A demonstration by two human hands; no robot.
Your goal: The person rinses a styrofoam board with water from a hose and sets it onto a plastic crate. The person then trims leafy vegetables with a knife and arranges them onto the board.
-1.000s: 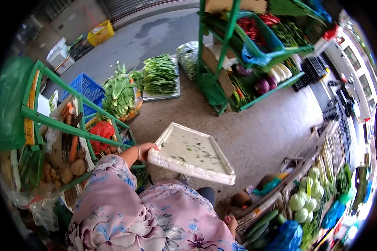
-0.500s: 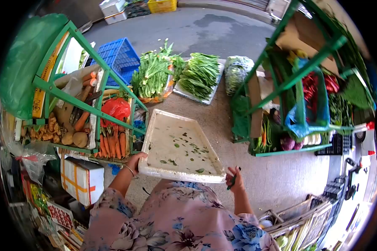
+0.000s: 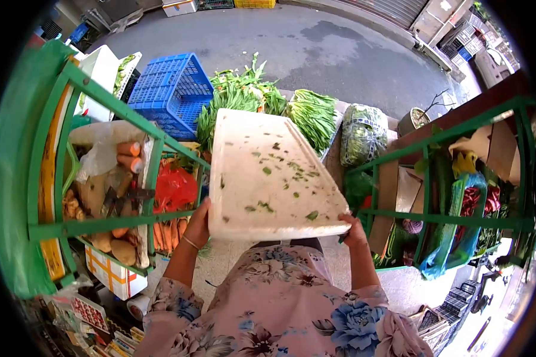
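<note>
Left hand (image 3: 199, 226), right hand (image 3: 355, 231): closed fingers are gripping one shallow white foam tray (image 3: 238, 184). Blue plastic crate (image 3: 152, 92) is lying beyond left fingers.

White tray (image 3: 262, 196), scattered leaf bits (image 3: 280, 172).

Pink blouse (image 3: 280, 297) (blue flowers, too)

We see a matt white foam tray (image 3: 262, 172) (slightly grainy), a glossy blue plastic crate (image 3: 171, 95) and rough brown cardboard (image 3: 504, 152).
</note>
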